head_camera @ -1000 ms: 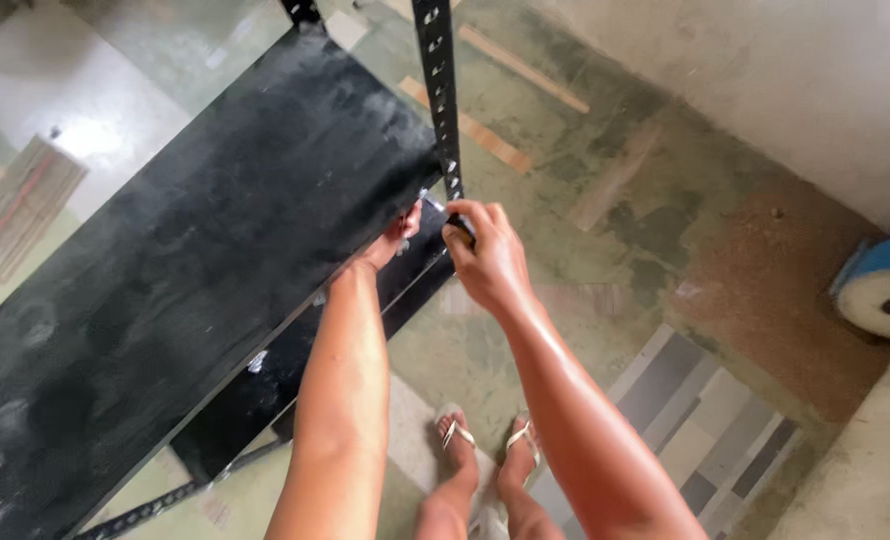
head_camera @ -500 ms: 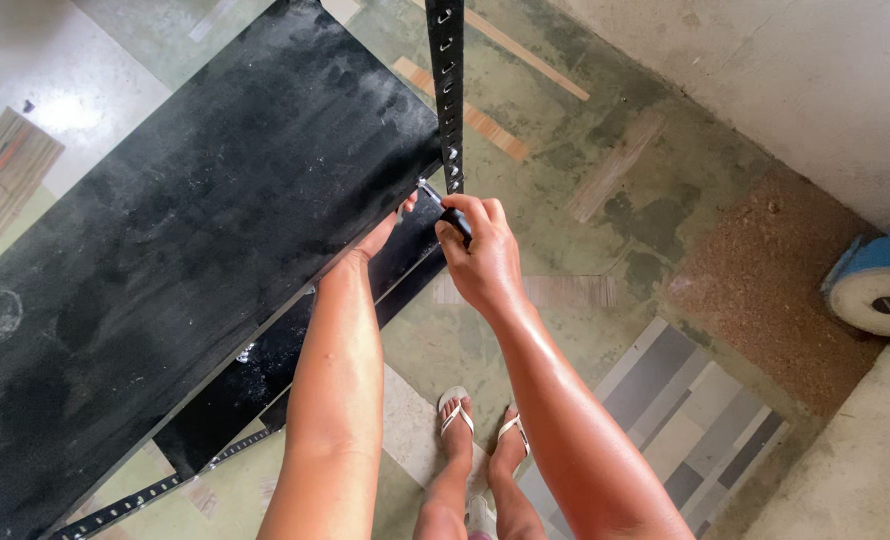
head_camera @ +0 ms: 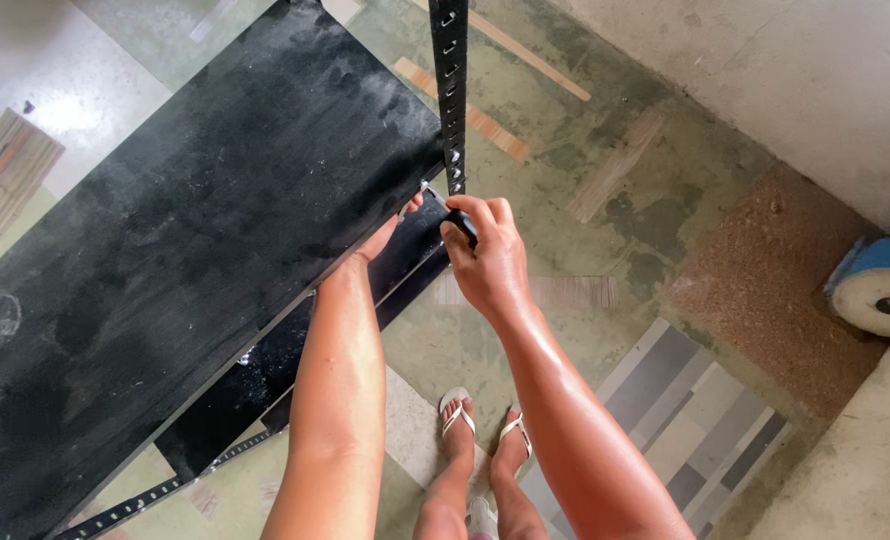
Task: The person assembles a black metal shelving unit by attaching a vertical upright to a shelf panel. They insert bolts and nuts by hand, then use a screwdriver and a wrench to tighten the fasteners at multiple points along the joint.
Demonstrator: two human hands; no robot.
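Note:
A black metal shelving rack stands in front of me. Its top shelf (head_camera: pixel 185 260) is a wide, scuffed black board running from lower left to upper middle. A perforated black upright post (head_camera: pixel 451 90) rises at the shelf's near right corner. My right hand (head_camera: pixel 485 255) is closed around that post just below the shelf edge. My left hand (head_camera: pixel 385 238) reaches under the shelf's corner, its fingers mostly hidden beneath the board; whether it grips anything I cannot tell. A lower black shelf (head_camera: pixel 265 380) shows beneath.
My feet in flip-flops (head_camera: pixel 480 425) stand on a patchwork floor of tile and plank pieces. A blue and white roll (head_camera: pixel 880 290) lies at the right by a pale wall. Another perforated rail (head_camera: pixel 135 505) runs along the bottom left.
The view has shifted a little, so the shelf and post sit higher and more to the right. Both hands stay at the shelf corner, the right one still on the post.

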